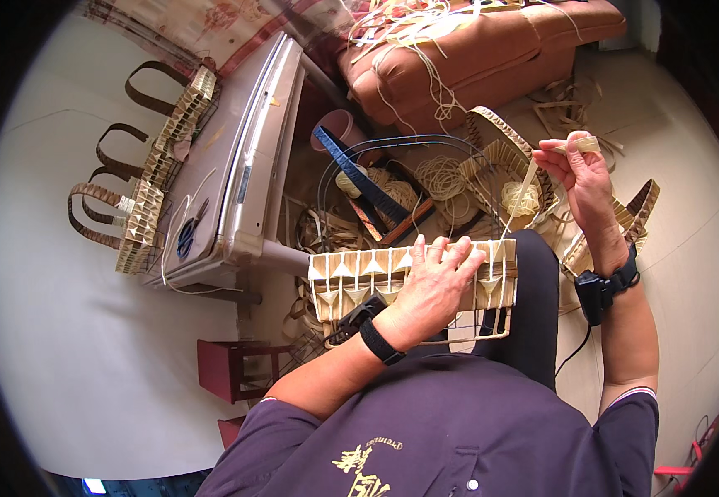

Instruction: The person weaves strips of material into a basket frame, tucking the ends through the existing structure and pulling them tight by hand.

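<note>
The one camera sits up on the wearer's own head, the left of a side-by-side pair, peering steeply down and forward over the chest. Nearest the lens, the dark purple shirt [492, 414] swells across the bottom; a little farther out come the left hand [435, 286] and the lap-held wire-framed basket [359, 269], near mid-view, with the right hand [583, 178] off rightward. Beyond lie the worktop [222, 161] leftward and, farthest, the brown upholstered seat [479, 70] up top. Fisheye glass bows straight edges inside a dark round rim.

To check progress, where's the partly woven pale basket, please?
The basket is central in the head view, under the left hand, left of the black-trousered right knee.
</note>
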{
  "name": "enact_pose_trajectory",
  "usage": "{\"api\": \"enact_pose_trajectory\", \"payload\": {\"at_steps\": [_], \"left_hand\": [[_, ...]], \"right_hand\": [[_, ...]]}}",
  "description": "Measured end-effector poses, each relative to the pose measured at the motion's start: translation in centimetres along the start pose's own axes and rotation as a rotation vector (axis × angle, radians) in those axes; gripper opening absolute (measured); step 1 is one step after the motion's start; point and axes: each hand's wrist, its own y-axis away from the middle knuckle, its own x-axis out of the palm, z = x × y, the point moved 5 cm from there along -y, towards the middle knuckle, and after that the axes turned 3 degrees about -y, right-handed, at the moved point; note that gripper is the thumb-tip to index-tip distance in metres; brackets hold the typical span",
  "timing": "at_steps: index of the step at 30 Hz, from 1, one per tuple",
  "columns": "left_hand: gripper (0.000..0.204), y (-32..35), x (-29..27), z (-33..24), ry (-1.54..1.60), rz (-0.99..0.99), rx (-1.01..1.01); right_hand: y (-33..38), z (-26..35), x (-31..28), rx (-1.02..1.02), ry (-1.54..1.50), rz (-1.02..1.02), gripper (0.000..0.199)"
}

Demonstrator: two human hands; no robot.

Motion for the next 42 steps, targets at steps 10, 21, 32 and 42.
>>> {"api": "enact_pose_trajectory", "payload": {"at_steps": [10,21,32,42], "left_hand": [[0.091,0.3,-2.1,1.6,0.363,-0.060,-0.088],[0.084,0.3,-1.2,1.4,0.334,-0.042,-0.092],[0.072,0.0,-1.3,0.8,0.275,-0.099,-0.052],[0.070,0.0,-1.5,0.3,0.252,-0.045,-0.080]], "right_hand": [[4.9,4.8,2.8,-0.551,1.057,-0.375,0.069],[10.1,-3.1,11.4,-0.578,1.285,0.813,0.020],[11.0,-3.9,10.4,-0.519,1.180,0.569,0.008],[15.3,-2.8,7.6,-0.133,1.093,0.517,0.025]]}}
